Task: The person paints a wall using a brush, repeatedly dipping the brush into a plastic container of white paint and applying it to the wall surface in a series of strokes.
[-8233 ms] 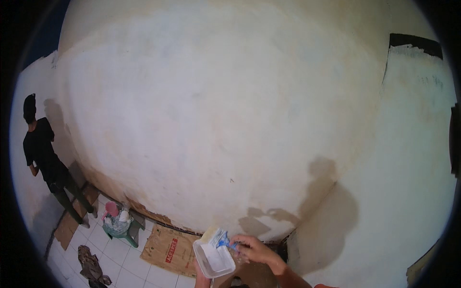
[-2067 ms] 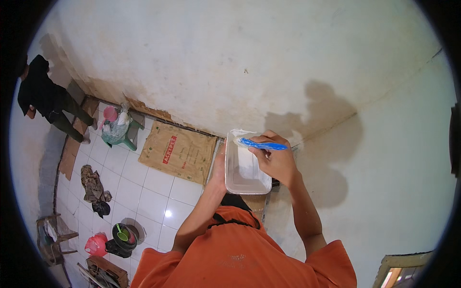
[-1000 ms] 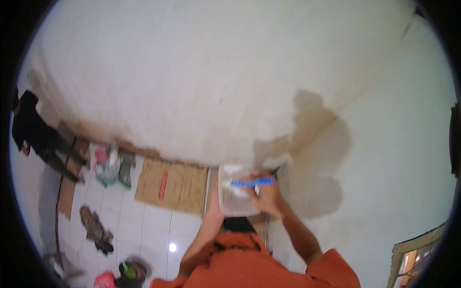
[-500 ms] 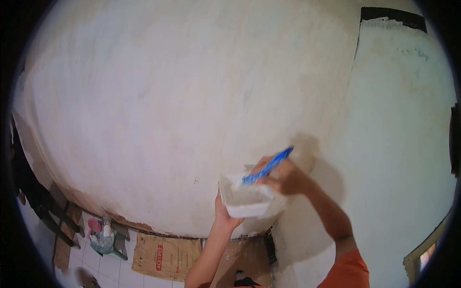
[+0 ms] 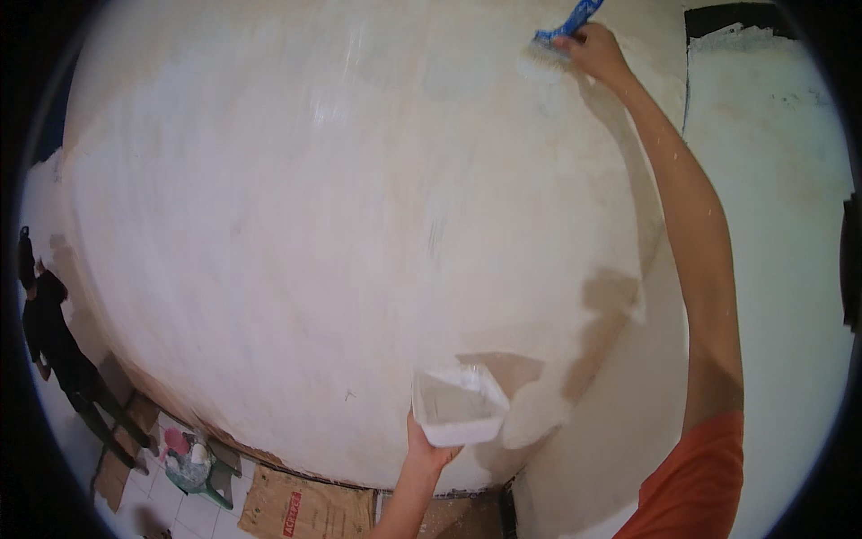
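High up, my right hand (image 5: 599, 54) grips a blue-handled paintbrush (image 5: 577, 18). Its pale bristles meet the whitish wall (image 5: 314, 216), and a wet white patch shows around them. Lower down, my left hand (image 5: 431, 451) is wrapped round the side and underside of a white rectangular plastic tub (image 5: 469, 433). Whitish paint coats the tub's inside. My right arm stretches up past the wall corner, with small white specks on the forearm.
A second wall (image 5: 772, 242) meets this one at the right. Below are a flattened brown sack (image 5: 310, 503), white floor tiles (image 5: 197, 514) and a green stool (image 5: 213, 490) bearing a pink container (image 5: 175, 440). A person in dark clothes (image 5: 56, 337) stands at far left.
My right hand has lifted the paintbrush from the tub up to the high part of the wall. The tub in my left hand sits slightly lower in view. More of the other person shows.
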